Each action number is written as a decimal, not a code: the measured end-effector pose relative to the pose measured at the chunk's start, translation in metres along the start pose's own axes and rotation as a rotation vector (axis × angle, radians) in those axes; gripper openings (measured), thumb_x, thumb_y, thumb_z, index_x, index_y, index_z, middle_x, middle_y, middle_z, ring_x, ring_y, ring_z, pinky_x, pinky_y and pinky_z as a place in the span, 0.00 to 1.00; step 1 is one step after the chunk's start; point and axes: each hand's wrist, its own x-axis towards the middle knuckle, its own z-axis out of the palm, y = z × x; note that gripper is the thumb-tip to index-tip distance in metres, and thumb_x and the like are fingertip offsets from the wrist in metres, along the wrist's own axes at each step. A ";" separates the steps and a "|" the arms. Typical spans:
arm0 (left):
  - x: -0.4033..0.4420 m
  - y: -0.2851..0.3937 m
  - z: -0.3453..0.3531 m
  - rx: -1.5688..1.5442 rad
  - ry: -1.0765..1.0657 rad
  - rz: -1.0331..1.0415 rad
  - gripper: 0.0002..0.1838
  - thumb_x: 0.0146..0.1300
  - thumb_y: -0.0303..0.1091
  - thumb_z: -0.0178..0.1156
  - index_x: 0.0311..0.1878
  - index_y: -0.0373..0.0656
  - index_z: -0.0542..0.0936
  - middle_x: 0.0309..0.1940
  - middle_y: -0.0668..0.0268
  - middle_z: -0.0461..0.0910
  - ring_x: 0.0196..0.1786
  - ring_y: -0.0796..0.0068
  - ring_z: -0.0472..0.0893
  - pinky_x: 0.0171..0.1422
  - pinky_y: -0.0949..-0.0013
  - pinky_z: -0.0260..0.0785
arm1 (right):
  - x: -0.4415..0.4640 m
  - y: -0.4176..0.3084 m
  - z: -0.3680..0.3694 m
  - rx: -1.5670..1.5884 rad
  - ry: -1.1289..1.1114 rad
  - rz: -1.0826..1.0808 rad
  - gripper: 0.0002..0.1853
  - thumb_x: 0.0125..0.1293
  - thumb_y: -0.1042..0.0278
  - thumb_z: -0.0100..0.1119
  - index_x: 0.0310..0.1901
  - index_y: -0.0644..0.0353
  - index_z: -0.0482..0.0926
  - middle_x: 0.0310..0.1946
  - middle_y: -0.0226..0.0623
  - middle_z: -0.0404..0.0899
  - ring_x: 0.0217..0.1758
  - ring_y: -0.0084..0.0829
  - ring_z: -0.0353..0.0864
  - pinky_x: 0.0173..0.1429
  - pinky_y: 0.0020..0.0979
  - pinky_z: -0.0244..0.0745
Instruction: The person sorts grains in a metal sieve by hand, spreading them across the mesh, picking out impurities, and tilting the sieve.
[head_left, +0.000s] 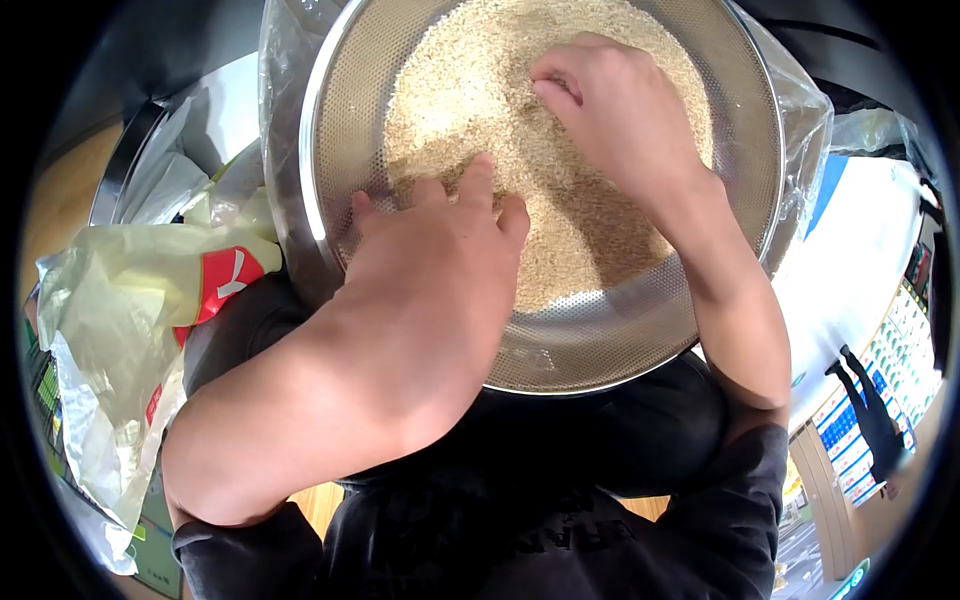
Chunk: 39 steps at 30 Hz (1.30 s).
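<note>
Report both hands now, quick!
Left hand: open, fingers spread over the grain.
Right hand: closed in a pinch; whether it holds anything cannot be told.

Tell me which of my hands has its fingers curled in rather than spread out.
Your right hand, nearer the far side of the grain: its thumb and forefinger are drawn close together, while your left hand has its fingers splayed.

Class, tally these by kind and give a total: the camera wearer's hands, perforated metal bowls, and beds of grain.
Hands: 2 (left hand, right hand)
Perforated metal bowl: 1
Bed of grain: 1
Total: 4
</note>
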 end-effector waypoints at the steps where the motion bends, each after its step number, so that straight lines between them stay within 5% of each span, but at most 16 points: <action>1: -0.001 -0.001 0.002 -0.002 0.000 -0.005 0.44 0.56 0.26 0.70 0.78 0.31 0.65 0.79 0.42 0.60 0.71 0.47 0.74 0.74 0.35 0.71 | 0.001 0.000 0.001 -0.008 -0.002 0.011 0.09 0.70 0.67 0.62 0.42 0.59 0.89 0.41 0.46 0.88 0.47 0.49 0.89 0.53 0.48 0.85; 5: -0.004 -0.003 0.007 0.065 0.055 0.044 0.47 0.55 0.29 0.71 0.78 0.27 0.63 0.79 0.39 0.60 0.70 0.44 0.73 0.72 0.36 0.72 | -0.001 0.001 0.000 -0.008 -0.007 0.038 0.08 0.70 0.68 0.63 0.42 0.59 0.90 0.42 0.46 0.88 0.46 0.49 0.89 0.53 0.48 0.85; 7: -0.004 -0.003 0.006 0.074 0.040 0.052 0.48 0.54 0.30 0.71 0.78 0.26 0.63 0.79 0.38 0.59 0.70 0.44 0.73 0.72 0.36 0.72 | -0.002 0.006 0.004 0.007 0.046 -0.004 0.06 0.69 0.68 0.68 0.43 0.58 0.89 0.40 0.40 0.87 0.38 0.43 0.88 0.46 0.41 0.83; 26: -0.005 -0.005 0.006 0.130 0.051 0.101 0.47 0.58 0.30 0.68 0.77 0.19 0.59 0.77 0.30 0.58 0.69 0.41 0.74 0.71 0.37 0.74 | -0.002 -0.005 -0.002 0.001 -0.003 0.002 0.06 0.69 0.66 0.69 0.41 0.59 0.89 0.40 0.38 0.88 0.37 0.41 0.89 0.44 0.41 0.84; 29: -0.005 -0.006 0.004 0.111 0.036 0.105 0.47 0.58 0.29 0.68 0.78 0.20 0.59 0.77 0.31 0.58 0.70 0.41 0.74 0.72 0.37 0.73 | -0.005 -0.012 -0.020 0.143 0.091 -0.102 0.06 0.69 0.68 0.68 0.43 0.59 0.88 0.36 0.36 0.86 0.33 0.32 0.86 0.39 0.35 0.80; 31: -0.005 -0.006 0.002 0.095 0.015 0.108 0.47 0.58 0.29 0.68 0.78 0.20 0.59 0.77 0.31 0.58 0.70 0.41 0.73 0.72 0.37 0.73 | 0.000 -0.007 -0.029 0.102 -0.101 0.231 0.06 0.72 0.68 0.66 0.46 0.58 0.86 0.34 0.29 0.83 0.29 0.20 0.79 0.34 0.27 0.72; 34: -0.005 -0.005 0.003 0.094 0.001 0.095 0.47 0.58 0.28 0.68 0.79 0.22 0.59 0.78 0.33 0.58 0.71 0.42 0.73 0.74 0.38 0.72 | -0.014 0.022 -0.049 0.415 0.009 0.222 0.07 0.75 0.68 0.64 0.50 0.58 0.84 0.35 0.23 0.80 0.31 0.12 0.71 0.33 0.20 0.65; 37: -0.006 -0.003 0.011 0.168 0.158 0.050 0.30 0.69 0.26 0.59 0.74 0.33 0.68 0.76 0.43 0.67 0.70 0.50 0.77 0.68 0.51 0.77 | -0.041 0.047 -0.085 0.677 0.099 0.251 0.08 0.75 0.69 0.65 0.50 0.62 0.86 0.40 0.30 0.89 0.34 0.21 0.82 0.39 0.25 0.77; 39: -0.004 -0.003 0.010 0.141 0.131 0.037 0.30 0.70 0.26 0.59 0.75 0.34 0.68 0.77 0.43 0.65 0.70 0.50 0.76 0.68 0.50 0.77 | -0.063 0.063 -0.104 0.631 0.200 0.306 0.08 0.78 0.69 0.63 0.52 0.62 0.83 0.40 0.24 0.85 0.34 0.12 0.73 0.37 0.18 0.69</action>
